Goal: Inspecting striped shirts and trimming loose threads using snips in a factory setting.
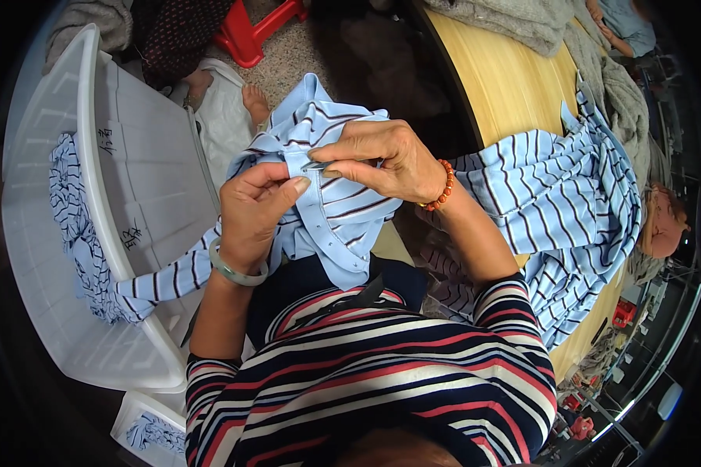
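A light-blue knit garment [341, 204] with dark stripes lies gathered in front of me, its plain button band showing small marks along it. My left hand [251, 212], with a pale bangle at the wrist, is closed on the edge of this band between thumb and fingers. Just right of it, my right hand [401, 159] is pinched around small metal thread snips [313, 166], whose tip rests at the band close to my left thumb. Most of the tool is hidden by the fingers. Part of the garment trails left over a white bin's rim.
The white plastic bin [101, 226] on the left holds more striped cloth [78, 233]; a smaller bin [129, 409] stands below. On the wooden table [494, 82] at right lie striped garments [557, 206] and grey knits [514, 19]. A red stool [245, 39] and another person's feet are ahead.
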Motion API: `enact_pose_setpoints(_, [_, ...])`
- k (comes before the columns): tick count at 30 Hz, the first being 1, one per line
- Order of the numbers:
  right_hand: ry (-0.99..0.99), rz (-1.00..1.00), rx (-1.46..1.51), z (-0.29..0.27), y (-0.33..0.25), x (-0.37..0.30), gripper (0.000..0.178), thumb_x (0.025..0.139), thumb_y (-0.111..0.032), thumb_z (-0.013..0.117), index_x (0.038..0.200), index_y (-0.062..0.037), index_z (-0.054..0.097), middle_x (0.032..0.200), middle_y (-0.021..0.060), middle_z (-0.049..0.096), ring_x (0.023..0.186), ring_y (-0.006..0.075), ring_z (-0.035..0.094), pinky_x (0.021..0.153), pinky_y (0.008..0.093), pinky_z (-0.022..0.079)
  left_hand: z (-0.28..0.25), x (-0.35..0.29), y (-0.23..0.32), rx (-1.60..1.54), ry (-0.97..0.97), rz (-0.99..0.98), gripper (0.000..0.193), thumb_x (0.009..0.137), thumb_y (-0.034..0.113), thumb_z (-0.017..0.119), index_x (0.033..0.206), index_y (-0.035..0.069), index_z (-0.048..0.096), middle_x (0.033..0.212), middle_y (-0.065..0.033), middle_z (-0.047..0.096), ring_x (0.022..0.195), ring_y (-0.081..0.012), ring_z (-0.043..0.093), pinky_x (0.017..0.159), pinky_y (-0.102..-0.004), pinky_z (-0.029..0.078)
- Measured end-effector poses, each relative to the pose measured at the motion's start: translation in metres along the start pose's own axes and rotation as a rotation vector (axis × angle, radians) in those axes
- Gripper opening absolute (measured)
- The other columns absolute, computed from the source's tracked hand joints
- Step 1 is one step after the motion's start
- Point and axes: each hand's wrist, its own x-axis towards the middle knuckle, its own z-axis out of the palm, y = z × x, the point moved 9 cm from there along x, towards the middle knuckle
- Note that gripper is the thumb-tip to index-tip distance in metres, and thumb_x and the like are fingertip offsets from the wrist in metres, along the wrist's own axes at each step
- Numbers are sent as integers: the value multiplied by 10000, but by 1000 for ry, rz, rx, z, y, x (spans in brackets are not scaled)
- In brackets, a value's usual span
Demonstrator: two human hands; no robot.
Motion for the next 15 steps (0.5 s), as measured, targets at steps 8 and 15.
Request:
enact_pose_setpoints(8, [31,37,-5,-3,1,-4,274,834,-80,734,1106,-52,732,729,65,612,630,143,561,579,270,441,2,1,1,5,-11,-11,179,868,-25,697,1040,-61,667,928,-48,684,814,-57,613,740,-181,483])
enact_pose_setpoints(15, [60,33,47,-3,3,-4,293,835,-82,735,1126,-55,725,743,58,617,639,129,555,578,260,431,4,1,1,-32,-24,-12,189,870,-22,694,1052,-61,662,943,-53,684,820,-61,615,753,-183,481])
